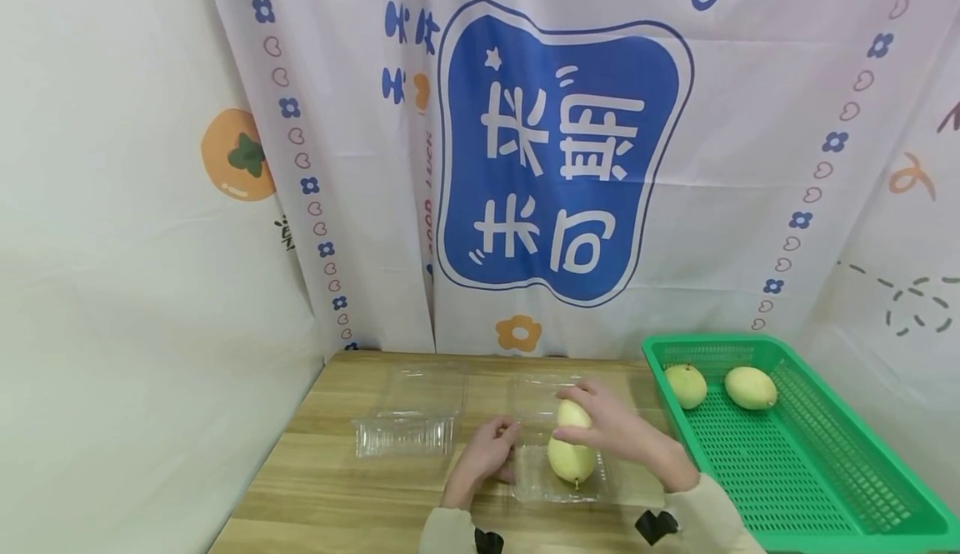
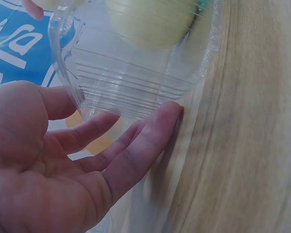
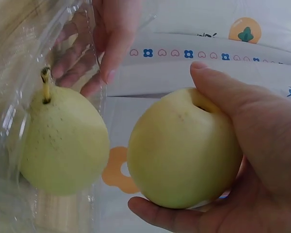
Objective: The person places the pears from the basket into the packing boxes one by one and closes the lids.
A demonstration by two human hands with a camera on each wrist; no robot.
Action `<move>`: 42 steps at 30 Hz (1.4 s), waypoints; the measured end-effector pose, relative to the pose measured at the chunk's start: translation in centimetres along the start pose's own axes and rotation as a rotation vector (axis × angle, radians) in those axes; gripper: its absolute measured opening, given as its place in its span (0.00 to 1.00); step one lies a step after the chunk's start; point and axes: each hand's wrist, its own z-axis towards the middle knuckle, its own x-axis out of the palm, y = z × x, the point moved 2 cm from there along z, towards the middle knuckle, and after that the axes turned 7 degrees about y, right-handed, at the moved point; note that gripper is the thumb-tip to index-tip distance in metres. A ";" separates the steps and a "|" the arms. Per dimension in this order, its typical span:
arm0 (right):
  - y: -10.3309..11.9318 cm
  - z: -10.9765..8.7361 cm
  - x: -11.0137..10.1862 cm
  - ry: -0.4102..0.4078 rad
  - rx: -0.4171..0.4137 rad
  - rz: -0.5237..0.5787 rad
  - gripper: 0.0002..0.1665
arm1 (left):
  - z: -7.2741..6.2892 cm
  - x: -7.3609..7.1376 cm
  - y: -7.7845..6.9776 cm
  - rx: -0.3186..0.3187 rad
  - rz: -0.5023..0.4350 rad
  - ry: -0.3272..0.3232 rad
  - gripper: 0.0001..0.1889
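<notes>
My right hand [image 1: 611, 429] grips a pale yellow pear [image 3: 184, 150] between thumb and fingers, with the pear's dimpled end showing in the right wrist view. Just below it a second pear [image 1: 572, 461] lies in an open clear plastic clamshell box [image 1: 528, 479], its stem [image 3: 46, 87] pointing toward the near side. My left hand [image 1: 487, 451] is at the box's left side. In the left wrist view its fingers [image 2: 136, 155] lie against the ribbed outer wall and the thumb is at the rim.
Another clear clamshell box [image 1: 405, 437] stands open on the wooden table [image 1: 315, 462] at the left. A green plastic basket [image 1: 780, 471] on the right holds a pear [image 1: 686, 386] and another pear [image 1: 751, 388] at its far end. A printed curtain [image 1: 360, 204] hangs behind the table.
</notes>
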 end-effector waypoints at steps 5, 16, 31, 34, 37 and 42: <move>0.7 0.5 1.0 -0.003 -0.041 -0.026 0.34 | -0.1 -0.1 0.1 -0.008 0.009 -0.002 0.17; 1.5 1.0 2.3 0.000 -0.040 -0.014 0.38 | -0.1 -0.1 0.0 -0.004 -0.002 0.008 0.17; 2.3 1.7 3.5 0.024 -0.066 -0.015 0.38 | 0.0 -0.1 0.0 0.009 0.014 0.004 0.16; 2.3 1.8 3.8 0.021 -0.079 0.001 0.38 | 0.0 -0.1 -0.1 0.018 0.018 0.001 0.15; 2.1 1.8 4.2 0.031 -0.082 0.016 0.37 | -0.1 0.0 -0.1 0.022 0.019 0.002 0.14; 1.9 1.7 5.0 0.090 -0.025 0.025 0.39 | 0.0 0.0 0.0 0.019 0.015 0.009 0.13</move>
